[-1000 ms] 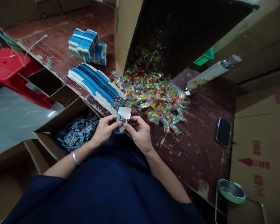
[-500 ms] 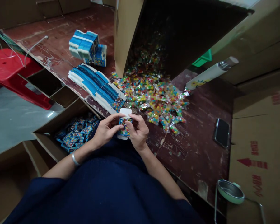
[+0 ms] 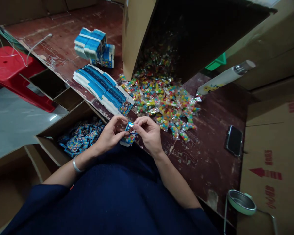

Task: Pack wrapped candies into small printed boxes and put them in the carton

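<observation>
Between my hands, close to my body, is a small blue printed candy box. My left hand grips its left side between thumb and fingers. The thumb and fingertips of my right hand pinch its upper end, where the flap is folded over. Just beyond lies a fanned row of flat blue box blanks. To the right of that row spreads a heap of clear sachets of colourful candies, spilling from a large cardboard carton tipped on its side.
Banded stacks of box blanks sit farther back on the dark red table. A carton of filled blue boxes stands low on the left, near a red stool. On the right are a white flask, a phone and a metal-lined cup.
The white upper flap, which stood up from the box, is now folded down. My right hand has shifted from the box front to its upper end, and the box has tilted.
</observation>
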Action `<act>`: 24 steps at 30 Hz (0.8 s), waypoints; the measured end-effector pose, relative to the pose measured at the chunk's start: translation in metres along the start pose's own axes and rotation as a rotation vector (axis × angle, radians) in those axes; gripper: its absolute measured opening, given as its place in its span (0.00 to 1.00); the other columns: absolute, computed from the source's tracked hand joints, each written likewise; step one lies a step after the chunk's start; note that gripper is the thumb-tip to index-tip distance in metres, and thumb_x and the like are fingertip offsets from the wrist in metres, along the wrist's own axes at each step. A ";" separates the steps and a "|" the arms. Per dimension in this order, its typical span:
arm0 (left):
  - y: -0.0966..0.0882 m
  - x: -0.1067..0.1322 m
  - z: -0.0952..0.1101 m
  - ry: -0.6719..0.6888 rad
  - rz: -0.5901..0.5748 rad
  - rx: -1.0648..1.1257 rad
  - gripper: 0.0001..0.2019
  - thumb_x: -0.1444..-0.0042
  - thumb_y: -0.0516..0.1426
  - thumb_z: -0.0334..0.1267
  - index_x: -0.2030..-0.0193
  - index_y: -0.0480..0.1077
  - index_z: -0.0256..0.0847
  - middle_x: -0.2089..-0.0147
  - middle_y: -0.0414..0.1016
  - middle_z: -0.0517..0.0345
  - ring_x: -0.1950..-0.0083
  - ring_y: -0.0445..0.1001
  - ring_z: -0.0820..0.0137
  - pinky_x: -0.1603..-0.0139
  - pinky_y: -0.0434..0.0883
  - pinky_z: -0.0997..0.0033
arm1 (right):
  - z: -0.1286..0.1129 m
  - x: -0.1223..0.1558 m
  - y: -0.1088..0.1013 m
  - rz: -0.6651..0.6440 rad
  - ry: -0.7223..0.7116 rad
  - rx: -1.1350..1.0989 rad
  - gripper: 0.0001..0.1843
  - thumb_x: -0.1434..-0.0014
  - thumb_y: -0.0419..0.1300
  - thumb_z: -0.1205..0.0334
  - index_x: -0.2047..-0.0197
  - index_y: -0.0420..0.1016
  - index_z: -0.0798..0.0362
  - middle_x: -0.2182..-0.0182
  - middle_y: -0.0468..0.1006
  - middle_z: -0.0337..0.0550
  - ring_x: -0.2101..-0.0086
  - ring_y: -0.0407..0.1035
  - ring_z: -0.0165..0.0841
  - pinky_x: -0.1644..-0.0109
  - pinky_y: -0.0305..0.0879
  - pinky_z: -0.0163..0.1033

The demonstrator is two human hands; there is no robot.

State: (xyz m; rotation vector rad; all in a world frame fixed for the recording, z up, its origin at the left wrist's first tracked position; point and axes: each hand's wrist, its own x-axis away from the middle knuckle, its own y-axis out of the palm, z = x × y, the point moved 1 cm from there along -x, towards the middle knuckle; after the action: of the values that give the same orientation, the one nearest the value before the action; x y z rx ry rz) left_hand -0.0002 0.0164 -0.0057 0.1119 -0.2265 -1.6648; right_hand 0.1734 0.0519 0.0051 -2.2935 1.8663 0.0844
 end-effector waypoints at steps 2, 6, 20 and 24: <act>-0.003 0.001 0.000 0.015 -0.005 -0.017 0.22 0.47 0.69 0.39 0.49 0.67 0.44 0.53 0.71 0.55 0.54 0.76 0.66 0.53 0.78 0.68 | -0.003 -0.003 -0.004 -0.030 0.122 -0.024 0.20 0.46 0.74 0.44 0.65 0.76 0.50 0.67 0.80 0.41 0.66 0.75 0.35 0.60 0.76 0.41; -0.006 0.002 0.000 0.010 -0.065 -0.051 0.21 0.45 0.68 0.37 0.46 0.69 0.43 0.53 0.74 0.53 0.53 0.77 0.65 0.51 0.79 0.67 | -0.007 -0.009 -0.011 -0.048 0.171 0.019 0.18 0.46 0.74 0.46 0.71 0.77 0.52 0.73 0.79 0.39 0.72 0.71 0.31 0.66 0.70 0.38; 0.002 0.006 -0.026 -0.253 -0.126 0.192 0.22 0.53 0.73 0.42 0.56 0.70 0.39 0.57 0.76 0.57 0.61 0.78 0.70 0.58 0.77 0.70 | 0.010 -0.011 -0.039 -0.126 -0.234 0.463 0.12 0.31 0.61 0.51 0.59 0.81 0.48 0.57 0.84 0.47 0.55 0.78 0.42 0.49 0.76 0.50; -0.012 0.003 -0.025 -0.320 -0.381 0.005 0.24 0.52 0.72 0.39 0.52 0.67 0.41 0.59 0.72 0.60 0.62 0.75 0.71 0.61 0.74 0.73 | 0.029 -0.050 -0.070 0.167 -0.294 0.922 0.14 0.34 0.63 0.62 0.46 0.79 0.53 0.50 0.82 0.56 0.44 0.72 0.51 0.38 0.69 0.60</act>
State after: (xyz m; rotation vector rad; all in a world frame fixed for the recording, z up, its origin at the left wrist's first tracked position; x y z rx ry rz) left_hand -0.0067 0.0122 -0.0329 -0.1170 -0.4738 -2.0594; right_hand 0.2337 0.1187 -0.0080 -1.4117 1.4832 -0.3290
